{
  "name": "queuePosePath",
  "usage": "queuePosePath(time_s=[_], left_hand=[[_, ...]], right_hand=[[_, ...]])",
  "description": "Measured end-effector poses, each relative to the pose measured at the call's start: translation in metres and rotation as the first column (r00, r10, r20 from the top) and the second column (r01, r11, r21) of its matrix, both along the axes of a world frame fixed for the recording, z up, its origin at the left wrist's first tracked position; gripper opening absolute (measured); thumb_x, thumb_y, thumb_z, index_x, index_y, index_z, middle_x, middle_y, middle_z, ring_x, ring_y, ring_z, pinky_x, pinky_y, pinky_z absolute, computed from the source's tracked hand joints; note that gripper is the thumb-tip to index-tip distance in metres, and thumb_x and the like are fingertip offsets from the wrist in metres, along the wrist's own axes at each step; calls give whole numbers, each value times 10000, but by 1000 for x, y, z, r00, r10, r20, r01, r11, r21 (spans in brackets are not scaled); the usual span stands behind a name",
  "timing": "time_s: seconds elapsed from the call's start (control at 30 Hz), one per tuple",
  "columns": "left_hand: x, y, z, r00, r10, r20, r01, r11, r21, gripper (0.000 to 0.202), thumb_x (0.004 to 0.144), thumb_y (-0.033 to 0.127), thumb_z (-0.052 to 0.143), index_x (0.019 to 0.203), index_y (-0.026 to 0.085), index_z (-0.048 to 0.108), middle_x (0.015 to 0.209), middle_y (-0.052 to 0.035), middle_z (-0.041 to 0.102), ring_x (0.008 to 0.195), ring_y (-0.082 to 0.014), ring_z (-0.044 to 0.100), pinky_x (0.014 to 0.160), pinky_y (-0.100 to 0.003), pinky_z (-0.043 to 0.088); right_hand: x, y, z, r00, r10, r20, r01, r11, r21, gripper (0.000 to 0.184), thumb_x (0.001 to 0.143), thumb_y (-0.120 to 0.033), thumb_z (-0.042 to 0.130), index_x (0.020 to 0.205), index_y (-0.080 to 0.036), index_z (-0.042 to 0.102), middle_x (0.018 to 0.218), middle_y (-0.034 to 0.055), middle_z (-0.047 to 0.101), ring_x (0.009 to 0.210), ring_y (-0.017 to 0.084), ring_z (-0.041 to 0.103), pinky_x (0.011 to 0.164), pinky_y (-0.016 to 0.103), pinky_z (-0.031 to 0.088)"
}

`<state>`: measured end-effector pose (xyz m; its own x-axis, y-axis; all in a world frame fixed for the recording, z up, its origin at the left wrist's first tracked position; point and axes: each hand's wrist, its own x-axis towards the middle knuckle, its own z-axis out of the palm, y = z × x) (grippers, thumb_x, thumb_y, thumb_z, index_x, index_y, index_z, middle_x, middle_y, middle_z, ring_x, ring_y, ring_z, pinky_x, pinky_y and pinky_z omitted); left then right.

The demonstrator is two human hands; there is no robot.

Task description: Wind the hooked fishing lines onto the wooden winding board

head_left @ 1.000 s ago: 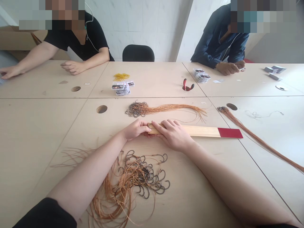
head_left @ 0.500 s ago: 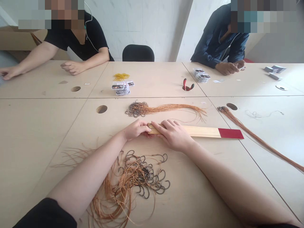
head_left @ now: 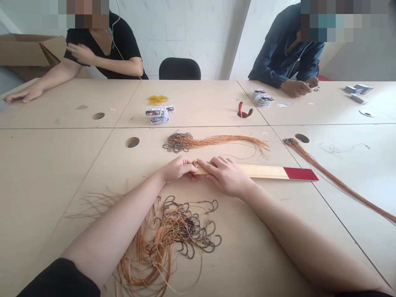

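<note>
Slat [head_left: 266, 171] gripped by left hand [head_left: 177, 168], right hand [head_left: 227, 176].

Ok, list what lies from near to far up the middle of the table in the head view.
Loose tangle of hooks on orange lines, left hand and right hand on the wooden slat, tidy hook bundle, stack of cards, yellow rubber bands, black chair.

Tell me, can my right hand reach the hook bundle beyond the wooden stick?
Probably yes: the right hand rests on the wooden stick, and the hook bundle lies just beyond, nothing between.
</note>
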<state>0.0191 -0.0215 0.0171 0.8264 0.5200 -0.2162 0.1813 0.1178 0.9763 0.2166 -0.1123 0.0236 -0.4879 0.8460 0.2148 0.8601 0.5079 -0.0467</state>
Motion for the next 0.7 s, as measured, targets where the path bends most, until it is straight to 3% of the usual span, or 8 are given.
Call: queuePosePath(time_s=[0.13, 0.23, 0.4, 0.53, 0.7], left_hand=[[0, -1, 1, 1000, -11, -2, 11, 1000, 24, 204, 775, 245, 549, 775, 77, 665, 723, -91, 687, 669, -145, 635, 651, -260, 514], [-2, -1, -1, 998, 10, 56, -8, 999, -36, 238, 779, 281, 540, 814, 82, 667, 759, -105, 694, 700, -155, 641, 666, -265, 509], [-7, 0, -7, 985, 21, 170, 8, 986, -165, 361, 805, 365, 474, 880, 77, 679, 816, -138, 698, 743, -176, 646, 715, -301, 498], [-7, 1, -8, 985, 42, 166, -5, 977, -214, 396, 826, 386, 445, 909, 78, 681, 840, -142, 699, 775, -177, 644, 744, -301, 491], [-7, -1, -6, 984, 50, 173, -19, 985, -173, 385, 831, 422, 501, 902, 86, 673, 822, -129, 693, 761, -159, 644, 723, -275, 490]], right_hand=[[2, 0, 4, 998, 2, -60, -6, 998, -58, 466, 956, -369, 308, 1396, -218, 342, 968, 95, 538, 876, 205, 488, 794, 347, 390], [4, -2, 12, 993, -7, -120, -3, 997, -81, 461, 953, -361, 321, 1390, -221, 355, 949, 84, 543, 845, 193, 505, 768, 336, 413], [18, -16, 51, 974, -37, -223, 24, 998, -59, 462, 950, -347, 314, 1401, -252, 340, 970, 83, 549, 826, 192, 539, 667, 311, 461], [31, -31, 81, 940, 79, -331, -72, 997, 34, 490, 942, -314, 330, 1428, -279, 278, 995, 81, 550, 867, 206, 552, 684, 340, 491], [29, -33, 81, 919, 124, -374, -133, 991, 4, 505, 938, -315, 347, 1435, -278, 267, 1005, 87, 535, 852, 207, 545, 675, 351, 499]])
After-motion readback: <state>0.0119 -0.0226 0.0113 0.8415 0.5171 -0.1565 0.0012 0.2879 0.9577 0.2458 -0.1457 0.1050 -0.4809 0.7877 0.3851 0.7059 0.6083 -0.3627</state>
